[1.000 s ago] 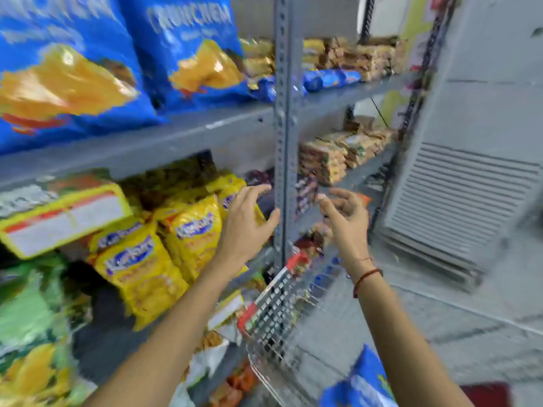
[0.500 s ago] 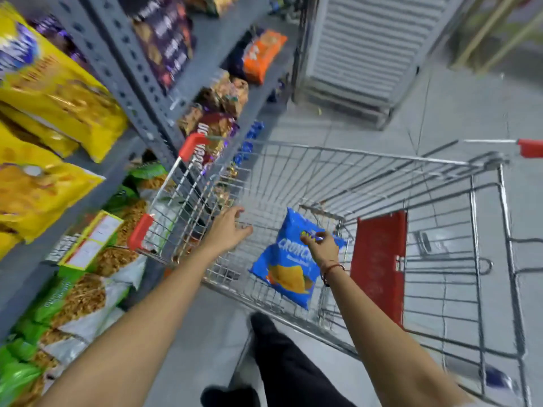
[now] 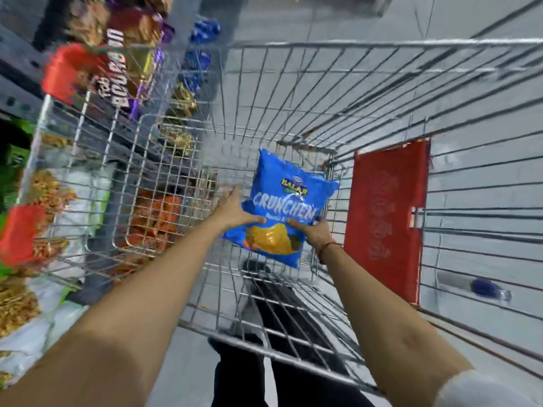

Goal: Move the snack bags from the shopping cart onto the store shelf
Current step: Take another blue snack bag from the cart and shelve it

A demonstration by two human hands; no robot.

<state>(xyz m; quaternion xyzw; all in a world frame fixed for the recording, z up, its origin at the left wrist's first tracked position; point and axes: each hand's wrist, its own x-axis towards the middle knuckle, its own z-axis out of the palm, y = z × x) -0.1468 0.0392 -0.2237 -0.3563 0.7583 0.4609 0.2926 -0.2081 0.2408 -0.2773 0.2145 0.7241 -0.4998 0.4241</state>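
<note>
Blue snack bag (image 3: pixel 286 205) inside shopping cart (image 3: pixel 382 92), near its red flap (image 3: pixel 385 218). Left hand (image 3: pixel 235 211) grips bag's left edge, right hand (image 3: pixel 311 230) grips right edge. Store shelf (image 3: pixel 17 80) left of cart.

A blue snack bag (image 3: pixel 283 207) sits tilted inside the wire shopping cart (image 3: pixel 382 92), near the cart's rear end beside its red seat flap. The bag is puffed and sealed, printed with a yellow logo, white "CRUNCHEX" lettering and a picture of yellow chips across its lower half. Its top edge points toward the cart's front, its lower corner toward the rear rim. The store shelf (image 3: pixel 17 92), packed with blurred snack packets, runs along the cart's left side.
</note>
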